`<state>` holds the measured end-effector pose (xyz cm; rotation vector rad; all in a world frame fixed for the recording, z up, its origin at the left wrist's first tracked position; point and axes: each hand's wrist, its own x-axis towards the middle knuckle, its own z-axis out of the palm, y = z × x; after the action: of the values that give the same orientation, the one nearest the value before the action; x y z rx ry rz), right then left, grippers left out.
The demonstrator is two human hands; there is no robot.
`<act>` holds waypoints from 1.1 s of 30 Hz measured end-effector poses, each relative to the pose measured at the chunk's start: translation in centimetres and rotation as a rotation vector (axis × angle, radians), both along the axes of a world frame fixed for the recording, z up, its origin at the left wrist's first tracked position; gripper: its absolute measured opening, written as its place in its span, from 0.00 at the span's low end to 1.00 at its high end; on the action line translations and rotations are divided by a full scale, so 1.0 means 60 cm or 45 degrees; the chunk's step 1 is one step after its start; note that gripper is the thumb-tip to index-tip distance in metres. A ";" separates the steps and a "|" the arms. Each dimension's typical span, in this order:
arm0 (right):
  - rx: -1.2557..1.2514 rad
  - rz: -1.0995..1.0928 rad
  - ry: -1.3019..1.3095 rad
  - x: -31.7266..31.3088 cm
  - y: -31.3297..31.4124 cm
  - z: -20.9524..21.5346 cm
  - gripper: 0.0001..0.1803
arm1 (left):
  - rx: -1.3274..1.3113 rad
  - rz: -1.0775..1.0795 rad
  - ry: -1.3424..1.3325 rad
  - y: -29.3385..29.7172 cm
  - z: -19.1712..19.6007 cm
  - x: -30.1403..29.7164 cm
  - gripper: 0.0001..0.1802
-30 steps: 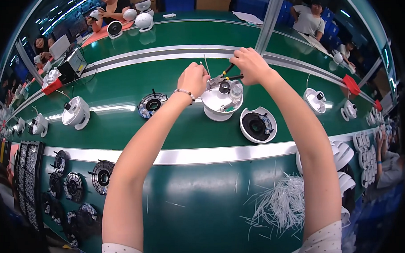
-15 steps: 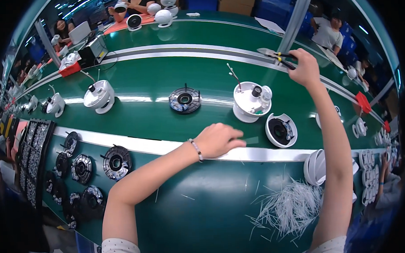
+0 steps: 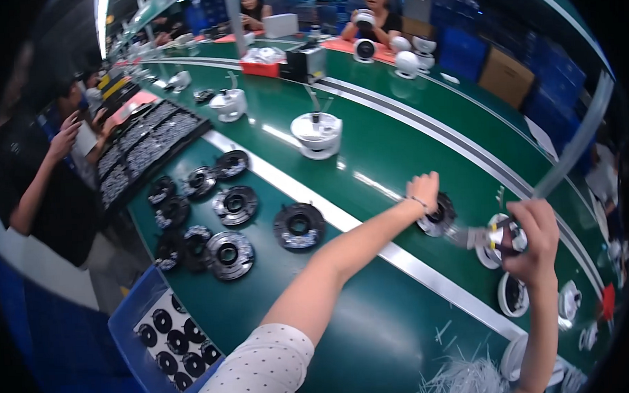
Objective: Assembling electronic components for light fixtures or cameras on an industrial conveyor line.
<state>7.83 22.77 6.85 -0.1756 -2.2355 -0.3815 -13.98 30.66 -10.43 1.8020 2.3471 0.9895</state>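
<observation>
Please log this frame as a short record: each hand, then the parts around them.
Left hand: at a black ring-shaped module; contact unclear
Right hand: gripping pliers, motion-blurred, raised
Green bench: several more ring-shaped modules, left of the left forearm
Lower left: blue bin holding black ring parts
Lower right: pile of thin white strips
Beyond the metal strip: white round housings, spaced out
</observation>
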 end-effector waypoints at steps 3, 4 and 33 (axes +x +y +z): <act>-0.010 0.099 -0.060 -0.022 -0.041 0.005 0.22 | -0.060 -0.104 -0.073 -0.015 -0.021 -0.011 0.26; -0.007 0.090 -0.054 -0.021 -0.042 0.004 0.22 | -0.154 -0.138 -0.038 -0.002 -0.035 -0.007 0.26; -0.051 0.021 -0.320 0.108 -0.174 -0.004 0.26 | -0.033 -0.045 -1.183 -0.701 0.008 -0.137 0.24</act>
<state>14.30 12.30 6.59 -0.1363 -2.4914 -0.3671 -22.23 -11.43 -9.95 0.9980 1.7063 1.3732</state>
